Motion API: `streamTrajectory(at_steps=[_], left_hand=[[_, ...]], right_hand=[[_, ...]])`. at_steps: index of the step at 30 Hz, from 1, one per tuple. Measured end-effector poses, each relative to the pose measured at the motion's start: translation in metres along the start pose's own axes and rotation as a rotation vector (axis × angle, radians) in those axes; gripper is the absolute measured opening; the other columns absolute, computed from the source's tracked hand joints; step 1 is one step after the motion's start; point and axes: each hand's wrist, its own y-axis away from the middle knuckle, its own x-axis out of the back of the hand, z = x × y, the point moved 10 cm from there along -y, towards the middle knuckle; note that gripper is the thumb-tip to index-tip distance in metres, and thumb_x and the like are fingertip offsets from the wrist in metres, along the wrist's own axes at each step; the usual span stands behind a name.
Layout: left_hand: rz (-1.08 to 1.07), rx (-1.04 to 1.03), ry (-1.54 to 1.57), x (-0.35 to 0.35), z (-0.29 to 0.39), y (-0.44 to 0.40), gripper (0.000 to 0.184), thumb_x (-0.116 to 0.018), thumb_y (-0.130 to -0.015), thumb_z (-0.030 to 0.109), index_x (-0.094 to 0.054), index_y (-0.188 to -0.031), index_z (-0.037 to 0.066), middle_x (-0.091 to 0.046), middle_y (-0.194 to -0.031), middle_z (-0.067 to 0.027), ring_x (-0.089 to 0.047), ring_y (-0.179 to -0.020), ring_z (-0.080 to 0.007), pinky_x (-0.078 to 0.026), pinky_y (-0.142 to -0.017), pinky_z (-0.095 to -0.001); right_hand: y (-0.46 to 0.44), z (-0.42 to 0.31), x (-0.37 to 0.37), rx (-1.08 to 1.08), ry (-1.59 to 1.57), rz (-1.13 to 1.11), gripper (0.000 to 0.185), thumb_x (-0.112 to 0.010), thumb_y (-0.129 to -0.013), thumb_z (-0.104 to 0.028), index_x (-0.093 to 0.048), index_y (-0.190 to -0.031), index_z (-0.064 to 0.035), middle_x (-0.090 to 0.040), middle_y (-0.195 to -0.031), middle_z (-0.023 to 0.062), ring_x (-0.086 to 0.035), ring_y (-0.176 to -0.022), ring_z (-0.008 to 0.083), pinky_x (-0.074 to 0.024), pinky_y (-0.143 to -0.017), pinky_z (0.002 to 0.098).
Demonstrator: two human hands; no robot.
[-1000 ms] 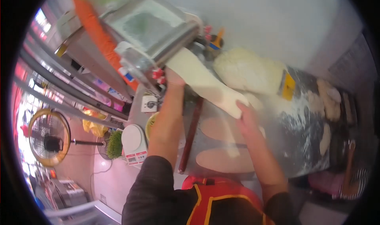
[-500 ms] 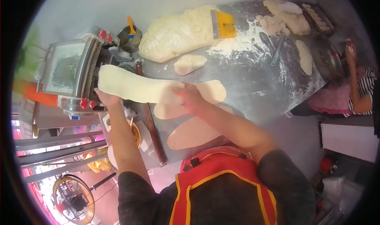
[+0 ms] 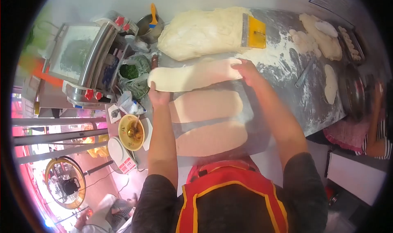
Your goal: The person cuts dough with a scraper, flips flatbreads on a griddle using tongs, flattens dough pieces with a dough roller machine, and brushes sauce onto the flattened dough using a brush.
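Note:
A long, pale dough sheet stretches between my two hands over the table, roughly level. My left hand grips its left end, thumb on top. At the right end, my right hand pinches the edge between thumb and fingers. Just nearer to me, two more flat dough sheets lie side by side, an upper one and a lower one. Behind the held sheet rests a big mass of dough, with a yellow-handled scraper against its right end.
A dough roller machine stands at left, near a bag of chopped greens. A yellow bowl and white scale sit nearer. Behind is a pot with an orange-handled brush. Another person's arm is at far right.
The held dough sheet has moved right, away from the roller machine. My right hand has slid out to its right end. The view has shifted, and the small dough lump no longer shows.

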Motion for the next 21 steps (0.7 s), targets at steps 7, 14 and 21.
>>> streamTrajectory(at_steps=[7,14,21], left_hand=[[0.098,-0.361,-1.816,-0.047,0.019,0.047,0.056,-0.067,-0.079,0.025,-0.044,-0.121,-0.005,-0.049,-0.123,-0.0189,-0.048,-0.115,-0.0299,-0.039,-0.096,-0.0368],[-0.258,-0.422,-1.667,-0.11,-0.135,0.065,0.06,-0.06,-0.083,0.026,-0.036,-0.132,0.001,-0.045,-0.129,-0.0182,-0.042,-0.12,-0.0324,-0.034,-0.099,-0.0377],[0.016,-0.007,-0.501,-0.053,-0.113,0.015,0.038,-0.052,-0.088,0.022,-0.047,-0.121,0.003,-0.055,-0.116,-0.0081,-0.053,-0.106,-0.0232,-0.044,-0.088,-0.0337]], right_hand=[[-0.039,0.021,0.005,0.012,0.268,0.106,0.032,-0.061,-0.078,-0.011,-0.06,-0.109,-0.0018,-0.064,-0.092,0.0093,-0.062,-0.082,0.0197,-0.0488,-0.067,0.0339],[-0.006,-0.033,-0.094,0.343,0.252,-0.233,0.029,-0.06,-0.081,-0.018,-0.06,-0.102,0.0018,-0.064,-0.087,0.0094,-0.061,-0.081,0.0154,-0.0482,-0.07,0.0281],[-0.072,0.003,-0.045,0.498,0.884,0.065,0.045,-0.069,-0.074,-0.027,-0.056,-0.105,0.0025,-0.063,-0.094,0.012,-0.059,-0.088,0.0231,-0.0452,-0.081,0.0308]])
